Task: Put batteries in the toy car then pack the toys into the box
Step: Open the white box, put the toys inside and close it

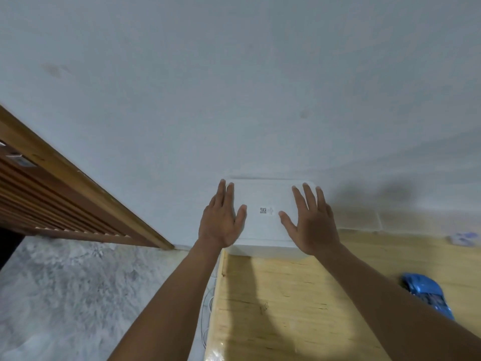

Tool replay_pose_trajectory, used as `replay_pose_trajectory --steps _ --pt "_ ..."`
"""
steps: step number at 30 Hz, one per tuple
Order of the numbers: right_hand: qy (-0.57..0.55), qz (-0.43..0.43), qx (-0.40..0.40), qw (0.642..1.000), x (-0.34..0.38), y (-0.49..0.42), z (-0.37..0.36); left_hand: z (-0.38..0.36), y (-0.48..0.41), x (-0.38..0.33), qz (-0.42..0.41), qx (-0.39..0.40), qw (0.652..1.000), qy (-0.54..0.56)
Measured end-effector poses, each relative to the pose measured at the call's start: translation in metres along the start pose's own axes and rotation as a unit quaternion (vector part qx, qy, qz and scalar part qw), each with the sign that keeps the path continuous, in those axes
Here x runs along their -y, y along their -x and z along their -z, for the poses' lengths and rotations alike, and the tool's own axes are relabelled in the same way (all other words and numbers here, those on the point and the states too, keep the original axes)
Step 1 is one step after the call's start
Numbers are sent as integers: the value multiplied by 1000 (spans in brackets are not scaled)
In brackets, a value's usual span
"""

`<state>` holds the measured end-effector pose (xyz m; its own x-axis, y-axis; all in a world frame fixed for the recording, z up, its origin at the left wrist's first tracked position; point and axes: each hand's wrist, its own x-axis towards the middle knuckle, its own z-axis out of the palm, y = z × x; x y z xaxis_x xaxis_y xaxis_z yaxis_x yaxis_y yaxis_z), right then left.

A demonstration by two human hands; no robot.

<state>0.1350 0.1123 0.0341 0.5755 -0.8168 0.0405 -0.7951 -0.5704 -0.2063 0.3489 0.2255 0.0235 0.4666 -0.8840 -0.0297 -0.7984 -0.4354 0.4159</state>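
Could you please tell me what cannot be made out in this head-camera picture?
Head view: the white box has a closed top that hides its contents; the print beside its code is too small.
Head view: the left hand and right hand spread over the box; touching or hovering, unclear.
Head view: the blue toy car is blurred; battery hatch unseen.
Head view: a pale blue thing near the right edge is blurred.

One wide-angle head-worn view, facing forward and down, near the white rectangular box (263, 194) on a pale wooden tabletop (286, 308).

One box (263, 195), one toy car (426, 295) (blue)
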Motion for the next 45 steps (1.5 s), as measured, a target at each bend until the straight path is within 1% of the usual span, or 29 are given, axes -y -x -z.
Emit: replay_pose_trajectory --steps 7,11,14,19,21,23,25,26,28,30,33,37,39,41,43,45 --pt "-7 -11 -7 1000 1 -6 1 -2 -1 2 1 -5 1000 0" --pt "-62 -36 -22 997 1 -7 -1 -2 -1 0 6 -13 1000 -11" --pt "-110 -79 -19 991 -1 -9 -5 -1 -3 -1 16 -20 999 -19" --pt "-126 -92 -14 988 -3 -11 -8 0 -1 -2 15 -25 999 -16" --pt "-148 -96 -15 984 -5 -11 -9 0 -2 -1 15 -17 1000 -3" --pt "-172 -105 -22 979 -5 -11 -10 2 -2 1 8 -16 999 34" --pt "-188 -105 -34 976 -7 -11 -9 4 1 1 4 -50 995 88" --pt "-204 -113 -42 972 -8 -10 -8 5 5 -1 20 -82 991 108" --pt "-249 -154 -66 954 -11 -4 -3 8 11 -4 92 -135 980 117" --pt "-267 -188 -87 941 -13 3 0 9 13 -3 160 -147 971 101" --pt "-279 -223 -105 928 -15 7 -2 7 12 -1 185 -164 964 102" --pt "-267 -239 -104 928 -13 5 -4 4 11 0 172 -188 961 106" --pt "-237 -228 -107 938 -8 5 -3 4 11 -1 168 -184 964 96" --pt "-160 -165 -146 962 -6 4 -7 5 11 -5 153 -180 969 66" --pt "-59 -86 -143 984 -12 2 -14 5 11 -10 99 -171 980 22" --pt "-26 -60 -122 990 -17 1 -17 4 8 -8 53 -138 989 -28"
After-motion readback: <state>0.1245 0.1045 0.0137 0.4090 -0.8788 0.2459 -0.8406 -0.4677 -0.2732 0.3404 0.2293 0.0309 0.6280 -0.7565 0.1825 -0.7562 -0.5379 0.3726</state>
